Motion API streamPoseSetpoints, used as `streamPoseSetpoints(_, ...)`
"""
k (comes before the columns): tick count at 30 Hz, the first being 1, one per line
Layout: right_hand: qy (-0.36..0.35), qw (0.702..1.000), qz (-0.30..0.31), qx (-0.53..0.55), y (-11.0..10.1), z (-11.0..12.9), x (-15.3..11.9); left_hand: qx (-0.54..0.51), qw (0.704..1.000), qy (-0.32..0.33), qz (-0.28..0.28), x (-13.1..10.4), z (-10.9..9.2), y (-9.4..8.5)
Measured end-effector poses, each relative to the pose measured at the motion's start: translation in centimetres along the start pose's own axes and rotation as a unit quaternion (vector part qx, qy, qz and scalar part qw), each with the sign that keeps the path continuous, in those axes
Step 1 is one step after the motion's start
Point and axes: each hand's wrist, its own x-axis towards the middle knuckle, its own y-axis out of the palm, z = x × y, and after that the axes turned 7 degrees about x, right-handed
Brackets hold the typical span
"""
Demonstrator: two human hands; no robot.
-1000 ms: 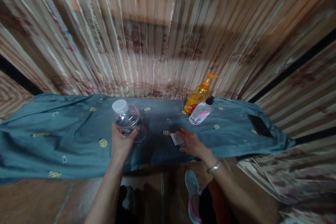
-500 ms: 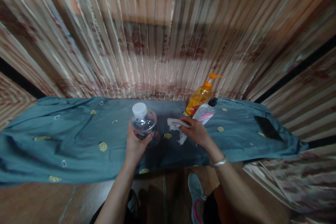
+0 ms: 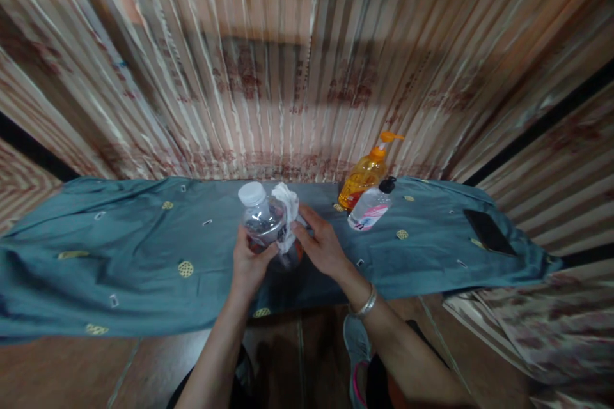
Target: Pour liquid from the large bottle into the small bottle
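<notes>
My left hand [image 3: 252, 263] is wrapped round the near left side of a clear plastic bottle [image 3: 261, 220] with a white cap [image 3: 252, 193]. The bottle leans slightly to the left above the cloth-covered table. In my right hand [image 3: 320, 241] is a crumpled white cloth [image 3: 286, 208], or a tissue; I cannot tell which. It is pressed against the right side of the bottle, and my right fingers are closed on it. The lower part of the bottle is partly hidden by my hands.
An orange pump bottle [image 3: 363, 179] stands right of centre at the back. Before it is a clear bottle with a black top [image 3: 371, 208]. A dark phone [image 3: 489, 231] lies far right on the teal tablecloth [image 3: 144, 249]. A pleated curtain [image 3: 288, 77] hangs behind.
My right hand has moved left with the white cloth, from beside the clear black-topped bottle to the capped bottle's right side. My left hand keeps its grip on the capped bottle.
</notes>
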Motion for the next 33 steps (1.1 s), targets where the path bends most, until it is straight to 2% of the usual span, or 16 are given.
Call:
streamPoseSetpoints(5,0.078,0.996,0.022,0.032,0.0,-2.2,-1.7,-0.051,0.998,-0.044,0.008,-0.2,-1.1,0.2)
streamPoseSetpoints(8,0.055,0.997,-0.022,0.045,-0.8,-1.6,-1.4,-0.068,0.995,-0.068,0.024,-0.6,-1.5,0.7)
streamPoseSetpoints(11,0.017,0.997,-0.052,0.056,-2.0,-0.8,0.4,-0.092,0.990,-0.097,0.050,-1.0,-2.0,1.3)
streamPoseSetpoints(13,0.030,0.996,-0.020,0.080,-2.5,-0.9,1.7,-0.119,0.984,-0.115,0.061,-1.1,-2.5,1.5)
streamPoseSetpoints(15,0.067,0.989,0.040,0.124,-2.8,-1.7,2.2,-0.153,0.977,-0.133,0.067,-1.1,-3.0,1.5)
streamPoseSetpoints(17,0.106,0.975,0.093,0.173,-2.7,-2.8,1.8,-0.185,0.969,-0.151,0.067,-0.9,-3.4,1.1)
streamPoseSetpoints(19,0.149,0.960,0.107,0.212,-2.6,-4.0,0.5,-0.211,0.961,-0.167,0.061,-0.6,-3.6,0.6)
streamPoseSetpoints(22,0.238,0.923,0.067,0.295,-2.4,-5.0,-1.8,-0.241,0.954,-0.176,0.038,-0.1,-3.6,-0.1)
streamPoseSetpoints(25,0.336,0.849,0.019,0.408,-2.1,-5.3,-3.5,-0.262,0.951,-0.162,0.002,0.3,-3.5,-0.5)
streamPoseSetpoints(27,0.363,0.817,-0.002,0.448,-1.5,-5.3,-4.2,-0.269,0.952,-0.145,-0.022,0.4,-3.6,-0.5)
streamPoseSetpoints(30,0.357,0.814,-0.038,0.457,-0.3,-5.5,-4.6,-0.270,0.955,-0.111,-0.049,0.5,-3.7,0.0)
streamPoseSetpoints(31,0.346,0.822,-0.058,0.448,0.1,-5.6,-4.7,-0.268,0.956,-0.101,-0.057,0.4,-3.7,0.3)
streamPoseSetpoints(33,0.307,0.863,-0.101,0.389,0.7,-5.9,-4.7,-0.262,0.958,-0.086,-0.075,0.4,-3.6,0.8)
